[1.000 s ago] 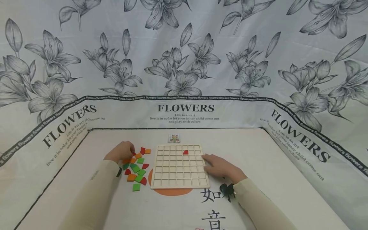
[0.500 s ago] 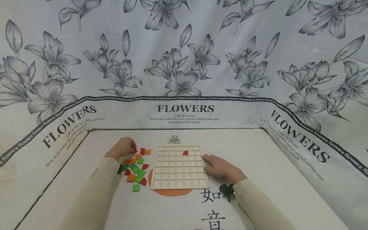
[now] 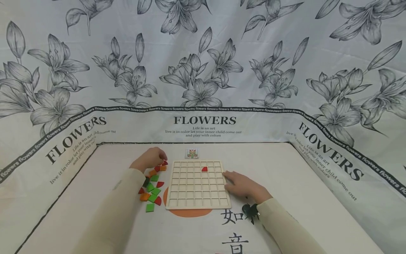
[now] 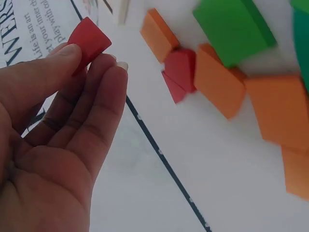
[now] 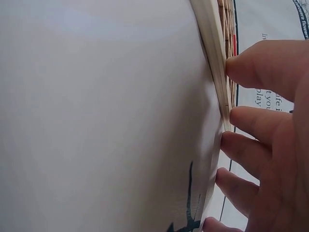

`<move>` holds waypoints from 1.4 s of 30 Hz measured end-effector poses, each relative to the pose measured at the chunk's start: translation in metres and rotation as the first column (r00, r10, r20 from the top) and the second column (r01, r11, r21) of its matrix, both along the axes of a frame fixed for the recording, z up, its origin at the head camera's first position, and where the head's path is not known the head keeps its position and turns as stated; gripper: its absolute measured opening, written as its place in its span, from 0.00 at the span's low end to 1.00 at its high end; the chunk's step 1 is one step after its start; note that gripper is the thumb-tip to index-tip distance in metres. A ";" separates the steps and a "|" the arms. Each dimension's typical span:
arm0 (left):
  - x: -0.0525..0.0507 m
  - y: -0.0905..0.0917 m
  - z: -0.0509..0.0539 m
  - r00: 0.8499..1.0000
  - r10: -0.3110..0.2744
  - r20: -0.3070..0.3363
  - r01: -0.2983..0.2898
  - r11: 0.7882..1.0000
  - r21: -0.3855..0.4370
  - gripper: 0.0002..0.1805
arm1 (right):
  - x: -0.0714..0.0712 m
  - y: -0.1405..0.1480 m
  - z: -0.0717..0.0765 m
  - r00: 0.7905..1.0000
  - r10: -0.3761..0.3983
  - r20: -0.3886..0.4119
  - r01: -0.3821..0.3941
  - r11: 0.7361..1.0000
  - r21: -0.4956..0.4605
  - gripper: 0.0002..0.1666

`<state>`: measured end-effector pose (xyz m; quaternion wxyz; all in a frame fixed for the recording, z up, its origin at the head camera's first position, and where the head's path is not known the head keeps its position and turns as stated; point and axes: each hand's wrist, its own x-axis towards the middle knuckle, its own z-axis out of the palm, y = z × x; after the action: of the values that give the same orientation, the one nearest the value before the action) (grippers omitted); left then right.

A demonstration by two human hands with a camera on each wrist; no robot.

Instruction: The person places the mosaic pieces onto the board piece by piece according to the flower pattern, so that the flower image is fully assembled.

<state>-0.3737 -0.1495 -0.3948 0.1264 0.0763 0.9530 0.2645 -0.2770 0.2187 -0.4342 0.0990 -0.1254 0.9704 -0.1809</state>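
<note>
At the left, a sleeved arm led to the left hand [image 3: 149, 158], its thumb and fingers pinching a red piece [image 4: 91, 42] with a curved edge. Below the hand lay the scattered tiles: green squares [image 3: 150, 207], orange squares [image 3: 144, 197] and further red quarter-rounds [image 3: 160, 184], some overlapping; the sleeve hid others. The held piece was apart from this scatter, near the far left corner of the board. It was probably light, stiff and hard to damage, its smooth faces perhaps slightly slippery; a hold by opposite faces near one edge, leaving the rest free, would suit it.

Next to the right, a small pattern card [image 3: 192, 153] lay just beyond the gridded board [image 3: 198, 186], which rested partly over an orange disc [image 3: 190, 212] printed on the table cover. A single red quarter [image 3: 204, 169] occupied a cell towards the board's far side, right of centre. The board appeared to be rigid wood, light enough to slide if pushed, and best steadied by its rim.

At the far right, the right hand [image 3: 244, 185], fingers extended and spread, touched the board's right edge with its fingertips [image 5: 233, 67].
</note>
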 end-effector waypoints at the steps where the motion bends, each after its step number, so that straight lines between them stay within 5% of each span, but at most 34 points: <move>1: 0.000 0.004 0.001 1.000 0.002 0.003 -0.002 1.000 0.005 0.08 | 0.000 0.000 0.000 1.000 -0.004 0.002 0.004 1.000 0.000 0.34; 6: 0.000 0.021 0.002 1.000 -0.021 0.004 0.020 0.999 0.025 0.08 | 0.000 0.001 0.002 1.000 0.000 0.002 0.000 1.000 0.001 0.35; 12: -0.001 0.040 0.000 0.993 -0.098 -0.068 0.101 0.994 0.042 0.09 | -0.001 0.001 0.002 1.000 0.005 -0.005 -0.005 1.000 -0.003 0.34; 21: -0.002 0.068 -0.004 0.967 -0.206 -0.148 0.205 0.979 -0.024 0.07 | -0.001 0.001 0.002 1.000 0.006 -0.010 -0.006 1.000 -0.009 0.34; 33: 0.002 0.095 -0.007 0.952 -0.267 -0.148 0.250 0.960 -0.125 0.09 | -0.002 0.001 -0.001 1.000 -0.012 -0.001 0.012 1.000 -0.005 0.34; 42: -0.006 0.101 -0.017 0.943 -0.294 -0.158 0.269 0.950 -0.159 0.11 | -0.004 0.001 -0.004 1.000 -0.018 -0.004 0.018 1.000 -0.015 0.35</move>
<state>-0.3792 -0.0481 -0.4119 0.0811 0.2268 0.9555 0.1705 -0.2813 0.2199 -0.4381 0.0945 -0.1177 0.9703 -0.1888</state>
